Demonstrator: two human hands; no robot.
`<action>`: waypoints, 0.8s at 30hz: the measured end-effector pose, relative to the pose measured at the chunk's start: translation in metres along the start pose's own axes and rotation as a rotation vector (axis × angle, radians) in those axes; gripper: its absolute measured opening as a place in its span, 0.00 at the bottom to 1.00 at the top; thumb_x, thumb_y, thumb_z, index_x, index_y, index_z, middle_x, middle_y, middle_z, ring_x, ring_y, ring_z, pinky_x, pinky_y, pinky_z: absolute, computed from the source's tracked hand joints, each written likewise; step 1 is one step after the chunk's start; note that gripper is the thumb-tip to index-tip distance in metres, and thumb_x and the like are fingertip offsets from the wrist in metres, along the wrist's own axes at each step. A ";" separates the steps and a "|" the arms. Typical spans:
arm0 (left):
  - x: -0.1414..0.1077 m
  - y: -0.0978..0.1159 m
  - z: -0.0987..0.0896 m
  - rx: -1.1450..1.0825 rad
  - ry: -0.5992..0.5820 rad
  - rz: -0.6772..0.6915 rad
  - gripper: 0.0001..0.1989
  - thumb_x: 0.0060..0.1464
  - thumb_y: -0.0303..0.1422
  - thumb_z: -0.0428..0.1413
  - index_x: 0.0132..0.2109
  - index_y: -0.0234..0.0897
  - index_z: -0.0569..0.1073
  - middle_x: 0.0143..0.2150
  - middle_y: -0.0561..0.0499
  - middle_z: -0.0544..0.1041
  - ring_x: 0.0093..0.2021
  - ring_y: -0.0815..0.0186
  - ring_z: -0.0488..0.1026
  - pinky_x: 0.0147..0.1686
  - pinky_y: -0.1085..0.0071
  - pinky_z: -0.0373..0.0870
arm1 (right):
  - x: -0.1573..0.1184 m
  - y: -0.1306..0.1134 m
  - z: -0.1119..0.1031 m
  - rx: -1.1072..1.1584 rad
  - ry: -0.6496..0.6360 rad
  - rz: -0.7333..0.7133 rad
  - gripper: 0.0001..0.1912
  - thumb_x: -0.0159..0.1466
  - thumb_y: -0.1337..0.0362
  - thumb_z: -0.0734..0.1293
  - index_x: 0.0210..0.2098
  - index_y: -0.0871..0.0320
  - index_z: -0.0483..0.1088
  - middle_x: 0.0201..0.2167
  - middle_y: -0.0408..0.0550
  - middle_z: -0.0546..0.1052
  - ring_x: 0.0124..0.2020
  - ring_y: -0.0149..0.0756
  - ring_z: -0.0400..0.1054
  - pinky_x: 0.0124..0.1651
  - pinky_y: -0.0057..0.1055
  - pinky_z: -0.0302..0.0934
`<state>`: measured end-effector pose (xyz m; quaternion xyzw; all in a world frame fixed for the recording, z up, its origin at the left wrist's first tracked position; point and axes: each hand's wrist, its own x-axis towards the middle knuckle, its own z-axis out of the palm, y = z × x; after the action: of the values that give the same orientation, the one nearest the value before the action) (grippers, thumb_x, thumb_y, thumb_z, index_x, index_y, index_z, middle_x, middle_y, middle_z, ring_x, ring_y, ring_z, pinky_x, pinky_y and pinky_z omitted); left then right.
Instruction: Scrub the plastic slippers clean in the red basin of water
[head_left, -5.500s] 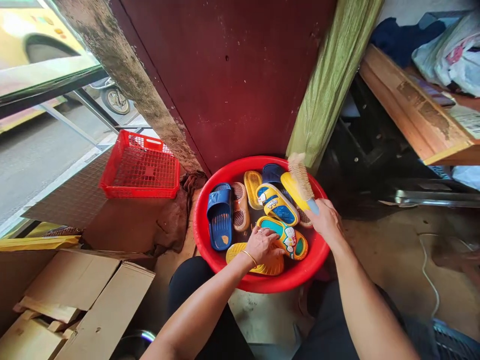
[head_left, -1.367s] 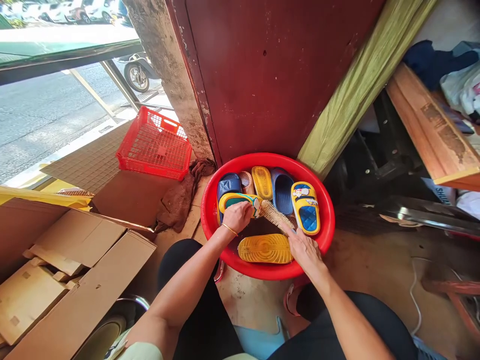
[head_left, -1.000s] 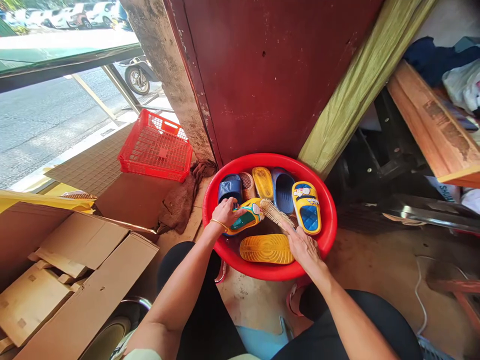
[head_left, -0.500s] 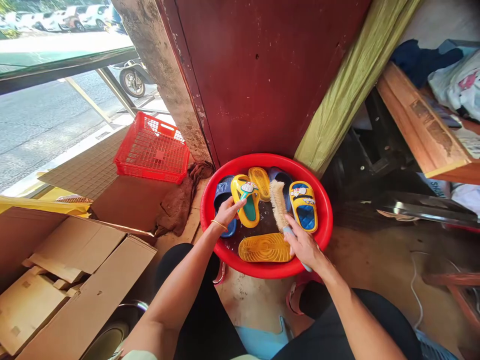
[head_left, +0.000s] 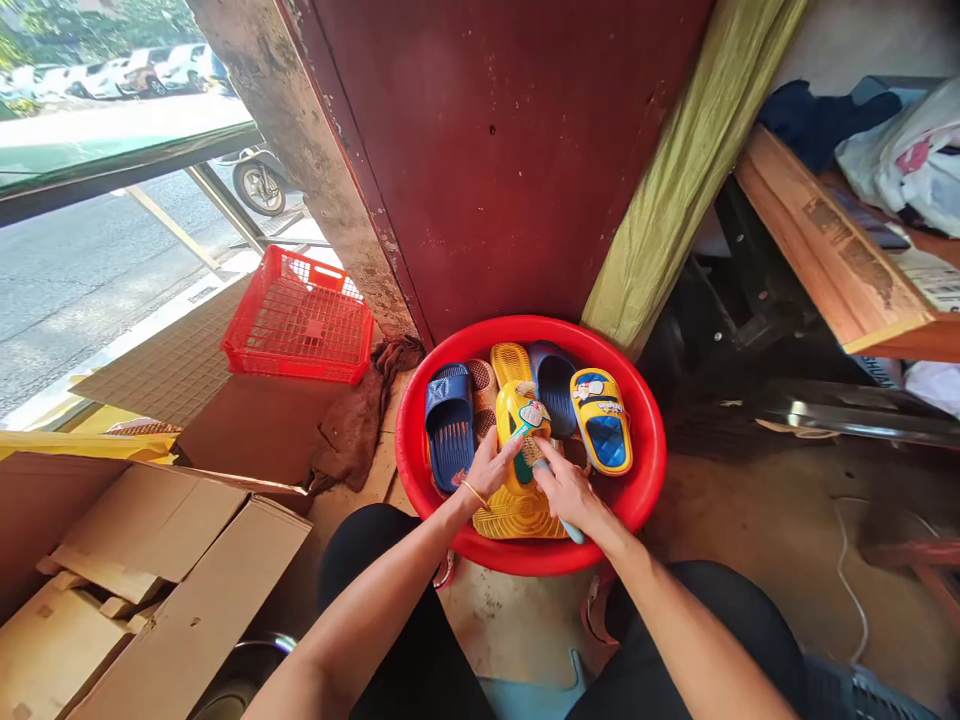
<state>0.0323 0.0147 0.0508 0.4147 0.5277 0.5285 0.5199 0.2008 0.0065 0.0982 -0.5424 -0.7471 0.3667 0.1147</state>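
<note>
My left hand (head_left: 489,468) grips a yellow slipper (head_left: 511,405) with a green insole and a white cartoon figure on its strap. Closed around the blue handle of a scrub brush, my right hand (head_left: 571,492) presses its bristles (head_left: 532,452) to the slipper's inside. Both hands are over a red basin (head_left: 407,445). In it, a navy slipper (head_left: 451,435) lies left and a yellow slipper with blue insole (head_left: 609,443) right. A yellow sole (head_left: 510,522) faces up below my hands. Farther back are another yellow slipper (head_left: 508,357), a dark blue one (head_left: 556,385) and a brown one (head_left: 481,373).
A red door (head_left: 510,180) stands behind the basin, with a greenish curtain (head_left: 660,200) beside it. To the left are a red plastic crate (head_left: 300,320), a brown cloth (head_left: 349,430) and a cardboard box (head_left: 187,600). A wooden table (head_left: 832,240) juts in at right.
My right hand has brought the brush leftward onto the slipper. The slipper in my left hand has shifted right and nearer to me. The brown slipper and more of the navy slipper now show.
</note>
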 end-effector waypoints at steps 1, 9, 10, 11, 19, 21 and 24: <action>0.000 0.000 0.001 -0.001 0.014 0.004 0.24 0.50 0.50 0.63 0.45 0.35 0.72 0.39 0.49 0.75 0.38 0.65 0.70 0.37 0.72 0.69 | 0.005 -0.002 0.002 0.046 -0.005 0.008 0.31 0.69 0.62 0.54 0.71 0.56 0.53 0.34 0.47 0.79 0.21 0.29 0.70 0.30 0.24 0.65; 0.018 0.001 -0.014 -0.173 0.287 -0.040 0.27 0.52 0.56 0.57 0.46 0.37 0.70 0.39 0.52 0.75 0.37 0.66 0.72 0.38 0.71 0.70 | -0.026 -0.013 0.007 0.160 -0.328 -0.015 0.32 0.68 0.62 0.55 0.71 0.53 0.52 0.32 0.42 0.80 0.16 0.25 0.67 0.24 0.21 0.61; 0.020 0.003 -0.017 -0.173 0.327 -0.050 0.27 0.52 0.57 0.56 0.45 0.37 0.70 0.37 0.52 0.75 0.37 0.66 0.72 0.37 0.71 0.71 | -0.035 -0.013 0.007 0.128 -0.352 -0.045 0.32 0.68 0.63 0.56 0.71 0.53 0.54 0.32 0.43 0.80 0.17 0.26 0.68 0.25 0.22 0.62; 0.022 0.004 -0.018 -0.168 0.351 -0.061 0.28 0.52 0.58 0.55 0.45 0.38 0.70 0.36 0.53 0.75 0.37 0.65 0.73 0.37 0.71 0.71 | -0.041 -0.011 0.008 0.092 -0.358 -0.075 0.31 0.68 0.63 0.56 0.71 0.53 0.55 0.33 0.44 0.81 0.19 0.28 0.70 0.28 0.23 0.63; 0.006 -0.008 0.007 -0.150 0.145 -0.111 0.26 0.48 0.55 0.60 0.41 0.37 0.72 0.35 0.52 0.76 0.36 0.65 0.72 0.38 0.70 0.70 | -0.003 0.007 0.012 -0.029 0.005 -0.037 0.30 0.67 0.66 0.57 0.69 0.57 0.58 0.54 0.55 0.78 0.51 0.40 0.74 0.53 0.31 0.65; 0.003 -0.011 0.010 -0.091 0.127 -0.110 0.25 0.48 0.55 0.60 0.41 0.37 0.72 0.35 0.51 0.76 0.36 0.65 0.72 0.38 0.70 0.70 | 0.010 0.008 0.012 -0.004 0.053 -0.006 0.30 0.67 0.66 0.57 0.69 0.58 0.58 0.56 0.55 0.76 0.52 0.40 0.74 0.55 0.31 0.64; 0.005 -0.009 0.004 -0.027 0.170 -0.114 0.27 0.49 0.57 0.58 0.42 0.37 0.73 0.36 0.51 0.77 0.37 0.64 0.73 0.37 0.70 0.70 | 0.009 0.004 0.014 0.078 -0.030 0.010 0.31 0.68 0.65 0.56 0.71 0.56 0.54 0.49 0.52 0.80 0.39 0.37 0.78 0.46 0.31 0.69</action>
<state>0.0370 0.0194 0.0414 0.3309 0.5855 0.5382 0.5079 0.1919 0.0091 0.0837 -0.5355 -0.7312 0.4045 0.1227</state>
